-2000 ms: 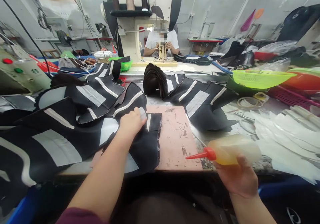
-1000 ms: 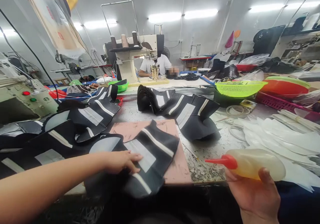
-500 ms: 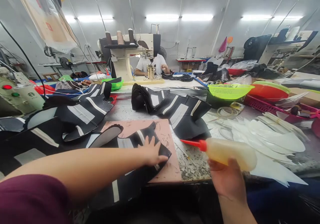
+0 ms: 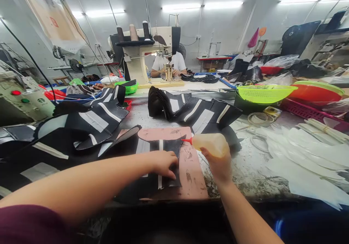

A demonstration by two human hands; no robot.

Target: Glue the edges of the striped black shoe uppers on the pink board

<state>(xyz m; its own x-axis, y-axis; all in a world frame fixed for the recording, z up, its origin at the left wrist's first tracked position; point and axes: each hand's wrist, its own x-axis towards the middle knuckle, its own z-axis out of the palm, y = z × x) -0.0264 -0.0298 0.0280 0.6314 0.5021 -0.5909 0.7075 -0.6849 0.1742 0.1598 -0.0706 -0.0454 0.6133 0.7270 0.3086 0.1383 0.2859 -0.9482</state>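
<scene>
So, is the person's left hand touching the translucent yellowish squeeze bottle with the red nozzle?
Apart. The head view shows flat pink board between the left hand and the bottle, which the right hand grips.

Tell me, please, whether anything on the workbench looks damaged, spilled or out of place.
Only marks: the pink board carries dark smears, and the workbench is mottled with dark stains near its front edge, right of the board. No spill shows near the squeeze bottle.

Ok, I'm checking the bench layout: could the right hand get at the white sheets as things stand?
Probably not to grasp: the right hand holds the squeeze bottle. Nothing tall seems to stand between that hand and the white sheets on the bench, though.
</scene>
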